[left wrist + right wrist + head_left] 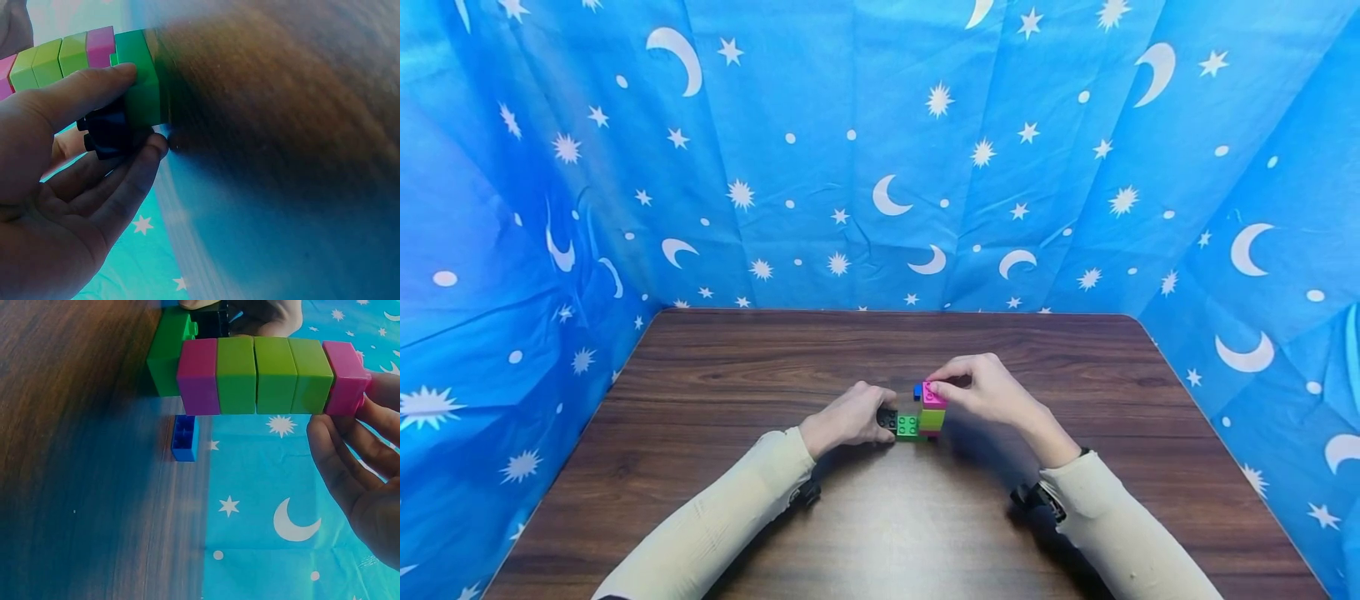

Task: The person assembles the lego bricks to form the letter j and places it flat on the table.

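On the table, a green toy building brick lies as a base, with a black brick on its left end. A column rises from its right end: a pink brick at the bottom, then three lime bricks, then a pink brick on top. My left hand grips the black brick between thumb and fingers, the thumb tip reaching the green one. With thumb and fingertips my right hand pinches the top pink brick, which shows a thin gap against the lime brick below.
Behind the column a loose blue brick sits on the wooden table, its hollow side showing in the right wrist view. Blue cloth with moons and stars hangs around the table's back and sides.
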{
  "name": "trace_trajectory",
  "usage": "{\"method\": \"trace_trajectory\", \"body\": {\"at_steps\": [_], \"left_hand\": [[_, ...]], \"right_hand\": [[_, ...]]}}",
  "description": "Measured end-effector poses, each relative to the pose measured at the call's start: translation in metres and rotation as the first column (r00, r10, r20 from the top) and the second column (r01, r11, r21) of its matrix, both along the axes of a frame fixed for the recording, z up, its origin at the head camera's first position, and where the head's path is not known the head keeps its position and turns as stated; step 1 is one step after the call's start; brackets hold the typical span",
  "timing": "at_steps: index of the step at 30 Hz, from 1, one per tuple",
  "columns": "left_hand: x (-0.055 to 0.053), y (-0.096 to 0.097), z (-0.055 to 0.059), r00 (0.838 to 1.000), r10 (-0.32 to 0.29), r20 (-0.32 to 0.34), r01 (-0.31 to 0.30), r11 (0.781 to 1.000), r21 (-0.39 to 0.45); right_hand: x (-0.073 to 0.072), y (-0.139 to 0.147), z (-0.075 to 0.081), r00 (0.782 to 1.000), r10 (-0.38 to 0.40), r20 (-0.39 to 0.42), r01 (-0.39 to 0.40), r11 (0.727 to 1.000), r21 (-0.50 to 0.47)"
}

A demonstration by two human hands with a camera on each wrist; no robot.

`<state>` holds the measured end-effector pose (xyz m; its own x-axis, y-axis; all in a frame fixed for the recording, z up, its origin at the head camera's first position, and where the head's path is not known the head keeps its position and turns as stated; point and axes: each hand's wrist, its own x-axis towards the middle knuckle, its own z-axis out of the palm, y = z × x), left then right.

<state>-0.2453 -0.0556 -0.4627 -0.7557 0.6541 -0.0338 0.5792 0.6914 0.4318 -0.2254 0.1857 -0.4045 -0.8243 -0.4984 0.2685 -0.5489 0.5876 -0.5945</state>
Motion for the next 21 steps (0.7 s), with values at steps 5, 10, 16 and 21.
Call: {"method": "trace_trajectory", "body": {"at_steps": [5,10,16,21], "left_hand": [[-0.0004,-0.0002,-0.0005,1.0,-0.001,0.0,0.001,1.0,-0.003],[-0.0005,0.0,-0.0007,1.0,-0.003,-0.005,0.003,1.0,0.0],[-0.0007,0.0,-0.0009,1.0,-0.007,-0.008,0.007,1.0,0.008],[-0.0002,0.0008,-0.0011,1.0,-0.005,-0.016,0.005,1.0,0.007]], "right_hand": [[-0.0001,-0.0003,-0.0004,1.0,-0.002,-0.002,0.002,1.0,0.002],[-0.0004,0.0001,0.0009,1.0,0.006,-0.003,-0.006,1.0,0.016],[0.0003,-0.0008,0.0014,1.0,0.007,0.003,-0.007,0.999,0.033],[0.0009,-0.0011,0.0012,1.0,0.009,0.002,-0.009,0.999,0.038]]}}
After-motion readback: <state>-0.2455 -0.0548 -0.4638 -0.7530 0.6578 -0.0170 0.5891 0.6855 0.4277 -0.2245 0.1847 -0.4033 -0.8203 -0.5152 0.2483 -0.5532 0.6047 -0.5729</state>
